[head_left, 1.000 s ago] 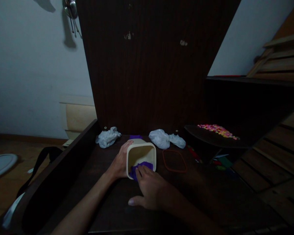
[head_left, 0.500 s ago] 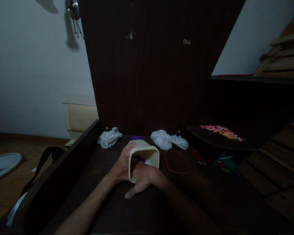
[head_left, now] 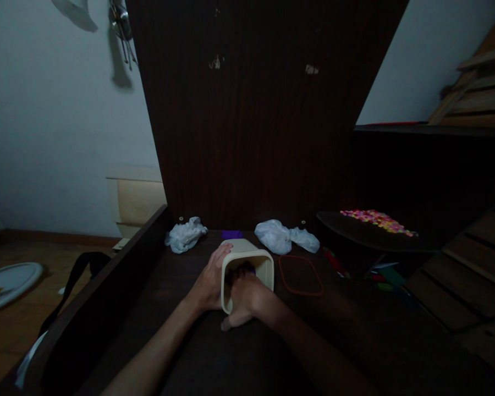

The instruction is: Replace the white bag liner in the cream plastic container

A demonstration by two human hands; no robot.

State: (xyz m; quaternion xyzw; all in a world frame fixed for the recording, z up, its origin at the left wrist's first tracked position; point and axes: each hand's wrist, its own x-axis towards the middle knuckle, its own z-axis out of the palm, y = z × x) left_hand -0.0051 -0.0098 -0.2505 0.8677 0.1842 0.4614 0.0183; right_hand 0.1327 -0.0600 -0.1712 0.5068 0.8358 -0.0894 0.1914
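Note:
A cream plastic container (head_left: 268, 269) lies on its side on the dark desk, its mouth facing me. My left hand (head_left: 212, 275) is wrapped around its left wall and steadies it. My right hand (head_left: 245, 297) reaches into the mouth, with the thumb outside below the rim. Its fingertips are lost in the shadow, so what they grip is hidden. A bit of something purple (head_left: 251, 269) shows inside beside the fingers. Behind the container lies a flat purple piece (head_left: 232, 234). A reddish-brown rectangular ring, perhaps a lid rim (head_left: 300, 275), rests to the right.
A crumpled white plastic bag (head_left: 186, 235) sits at the back left, and a knotted white bag (head_left: 274, 236) at the back right. Small colourful pieces (head_left: 379, 220) cover a corner shelf (head_left: 342, 226). A raised side board (head_left: 119, 269) borders the desk's left edge.
The container has shifted slightly right in view, with both hands on it. My right hand sits a little differently inside, and its thumb has drawn closer to the rim.

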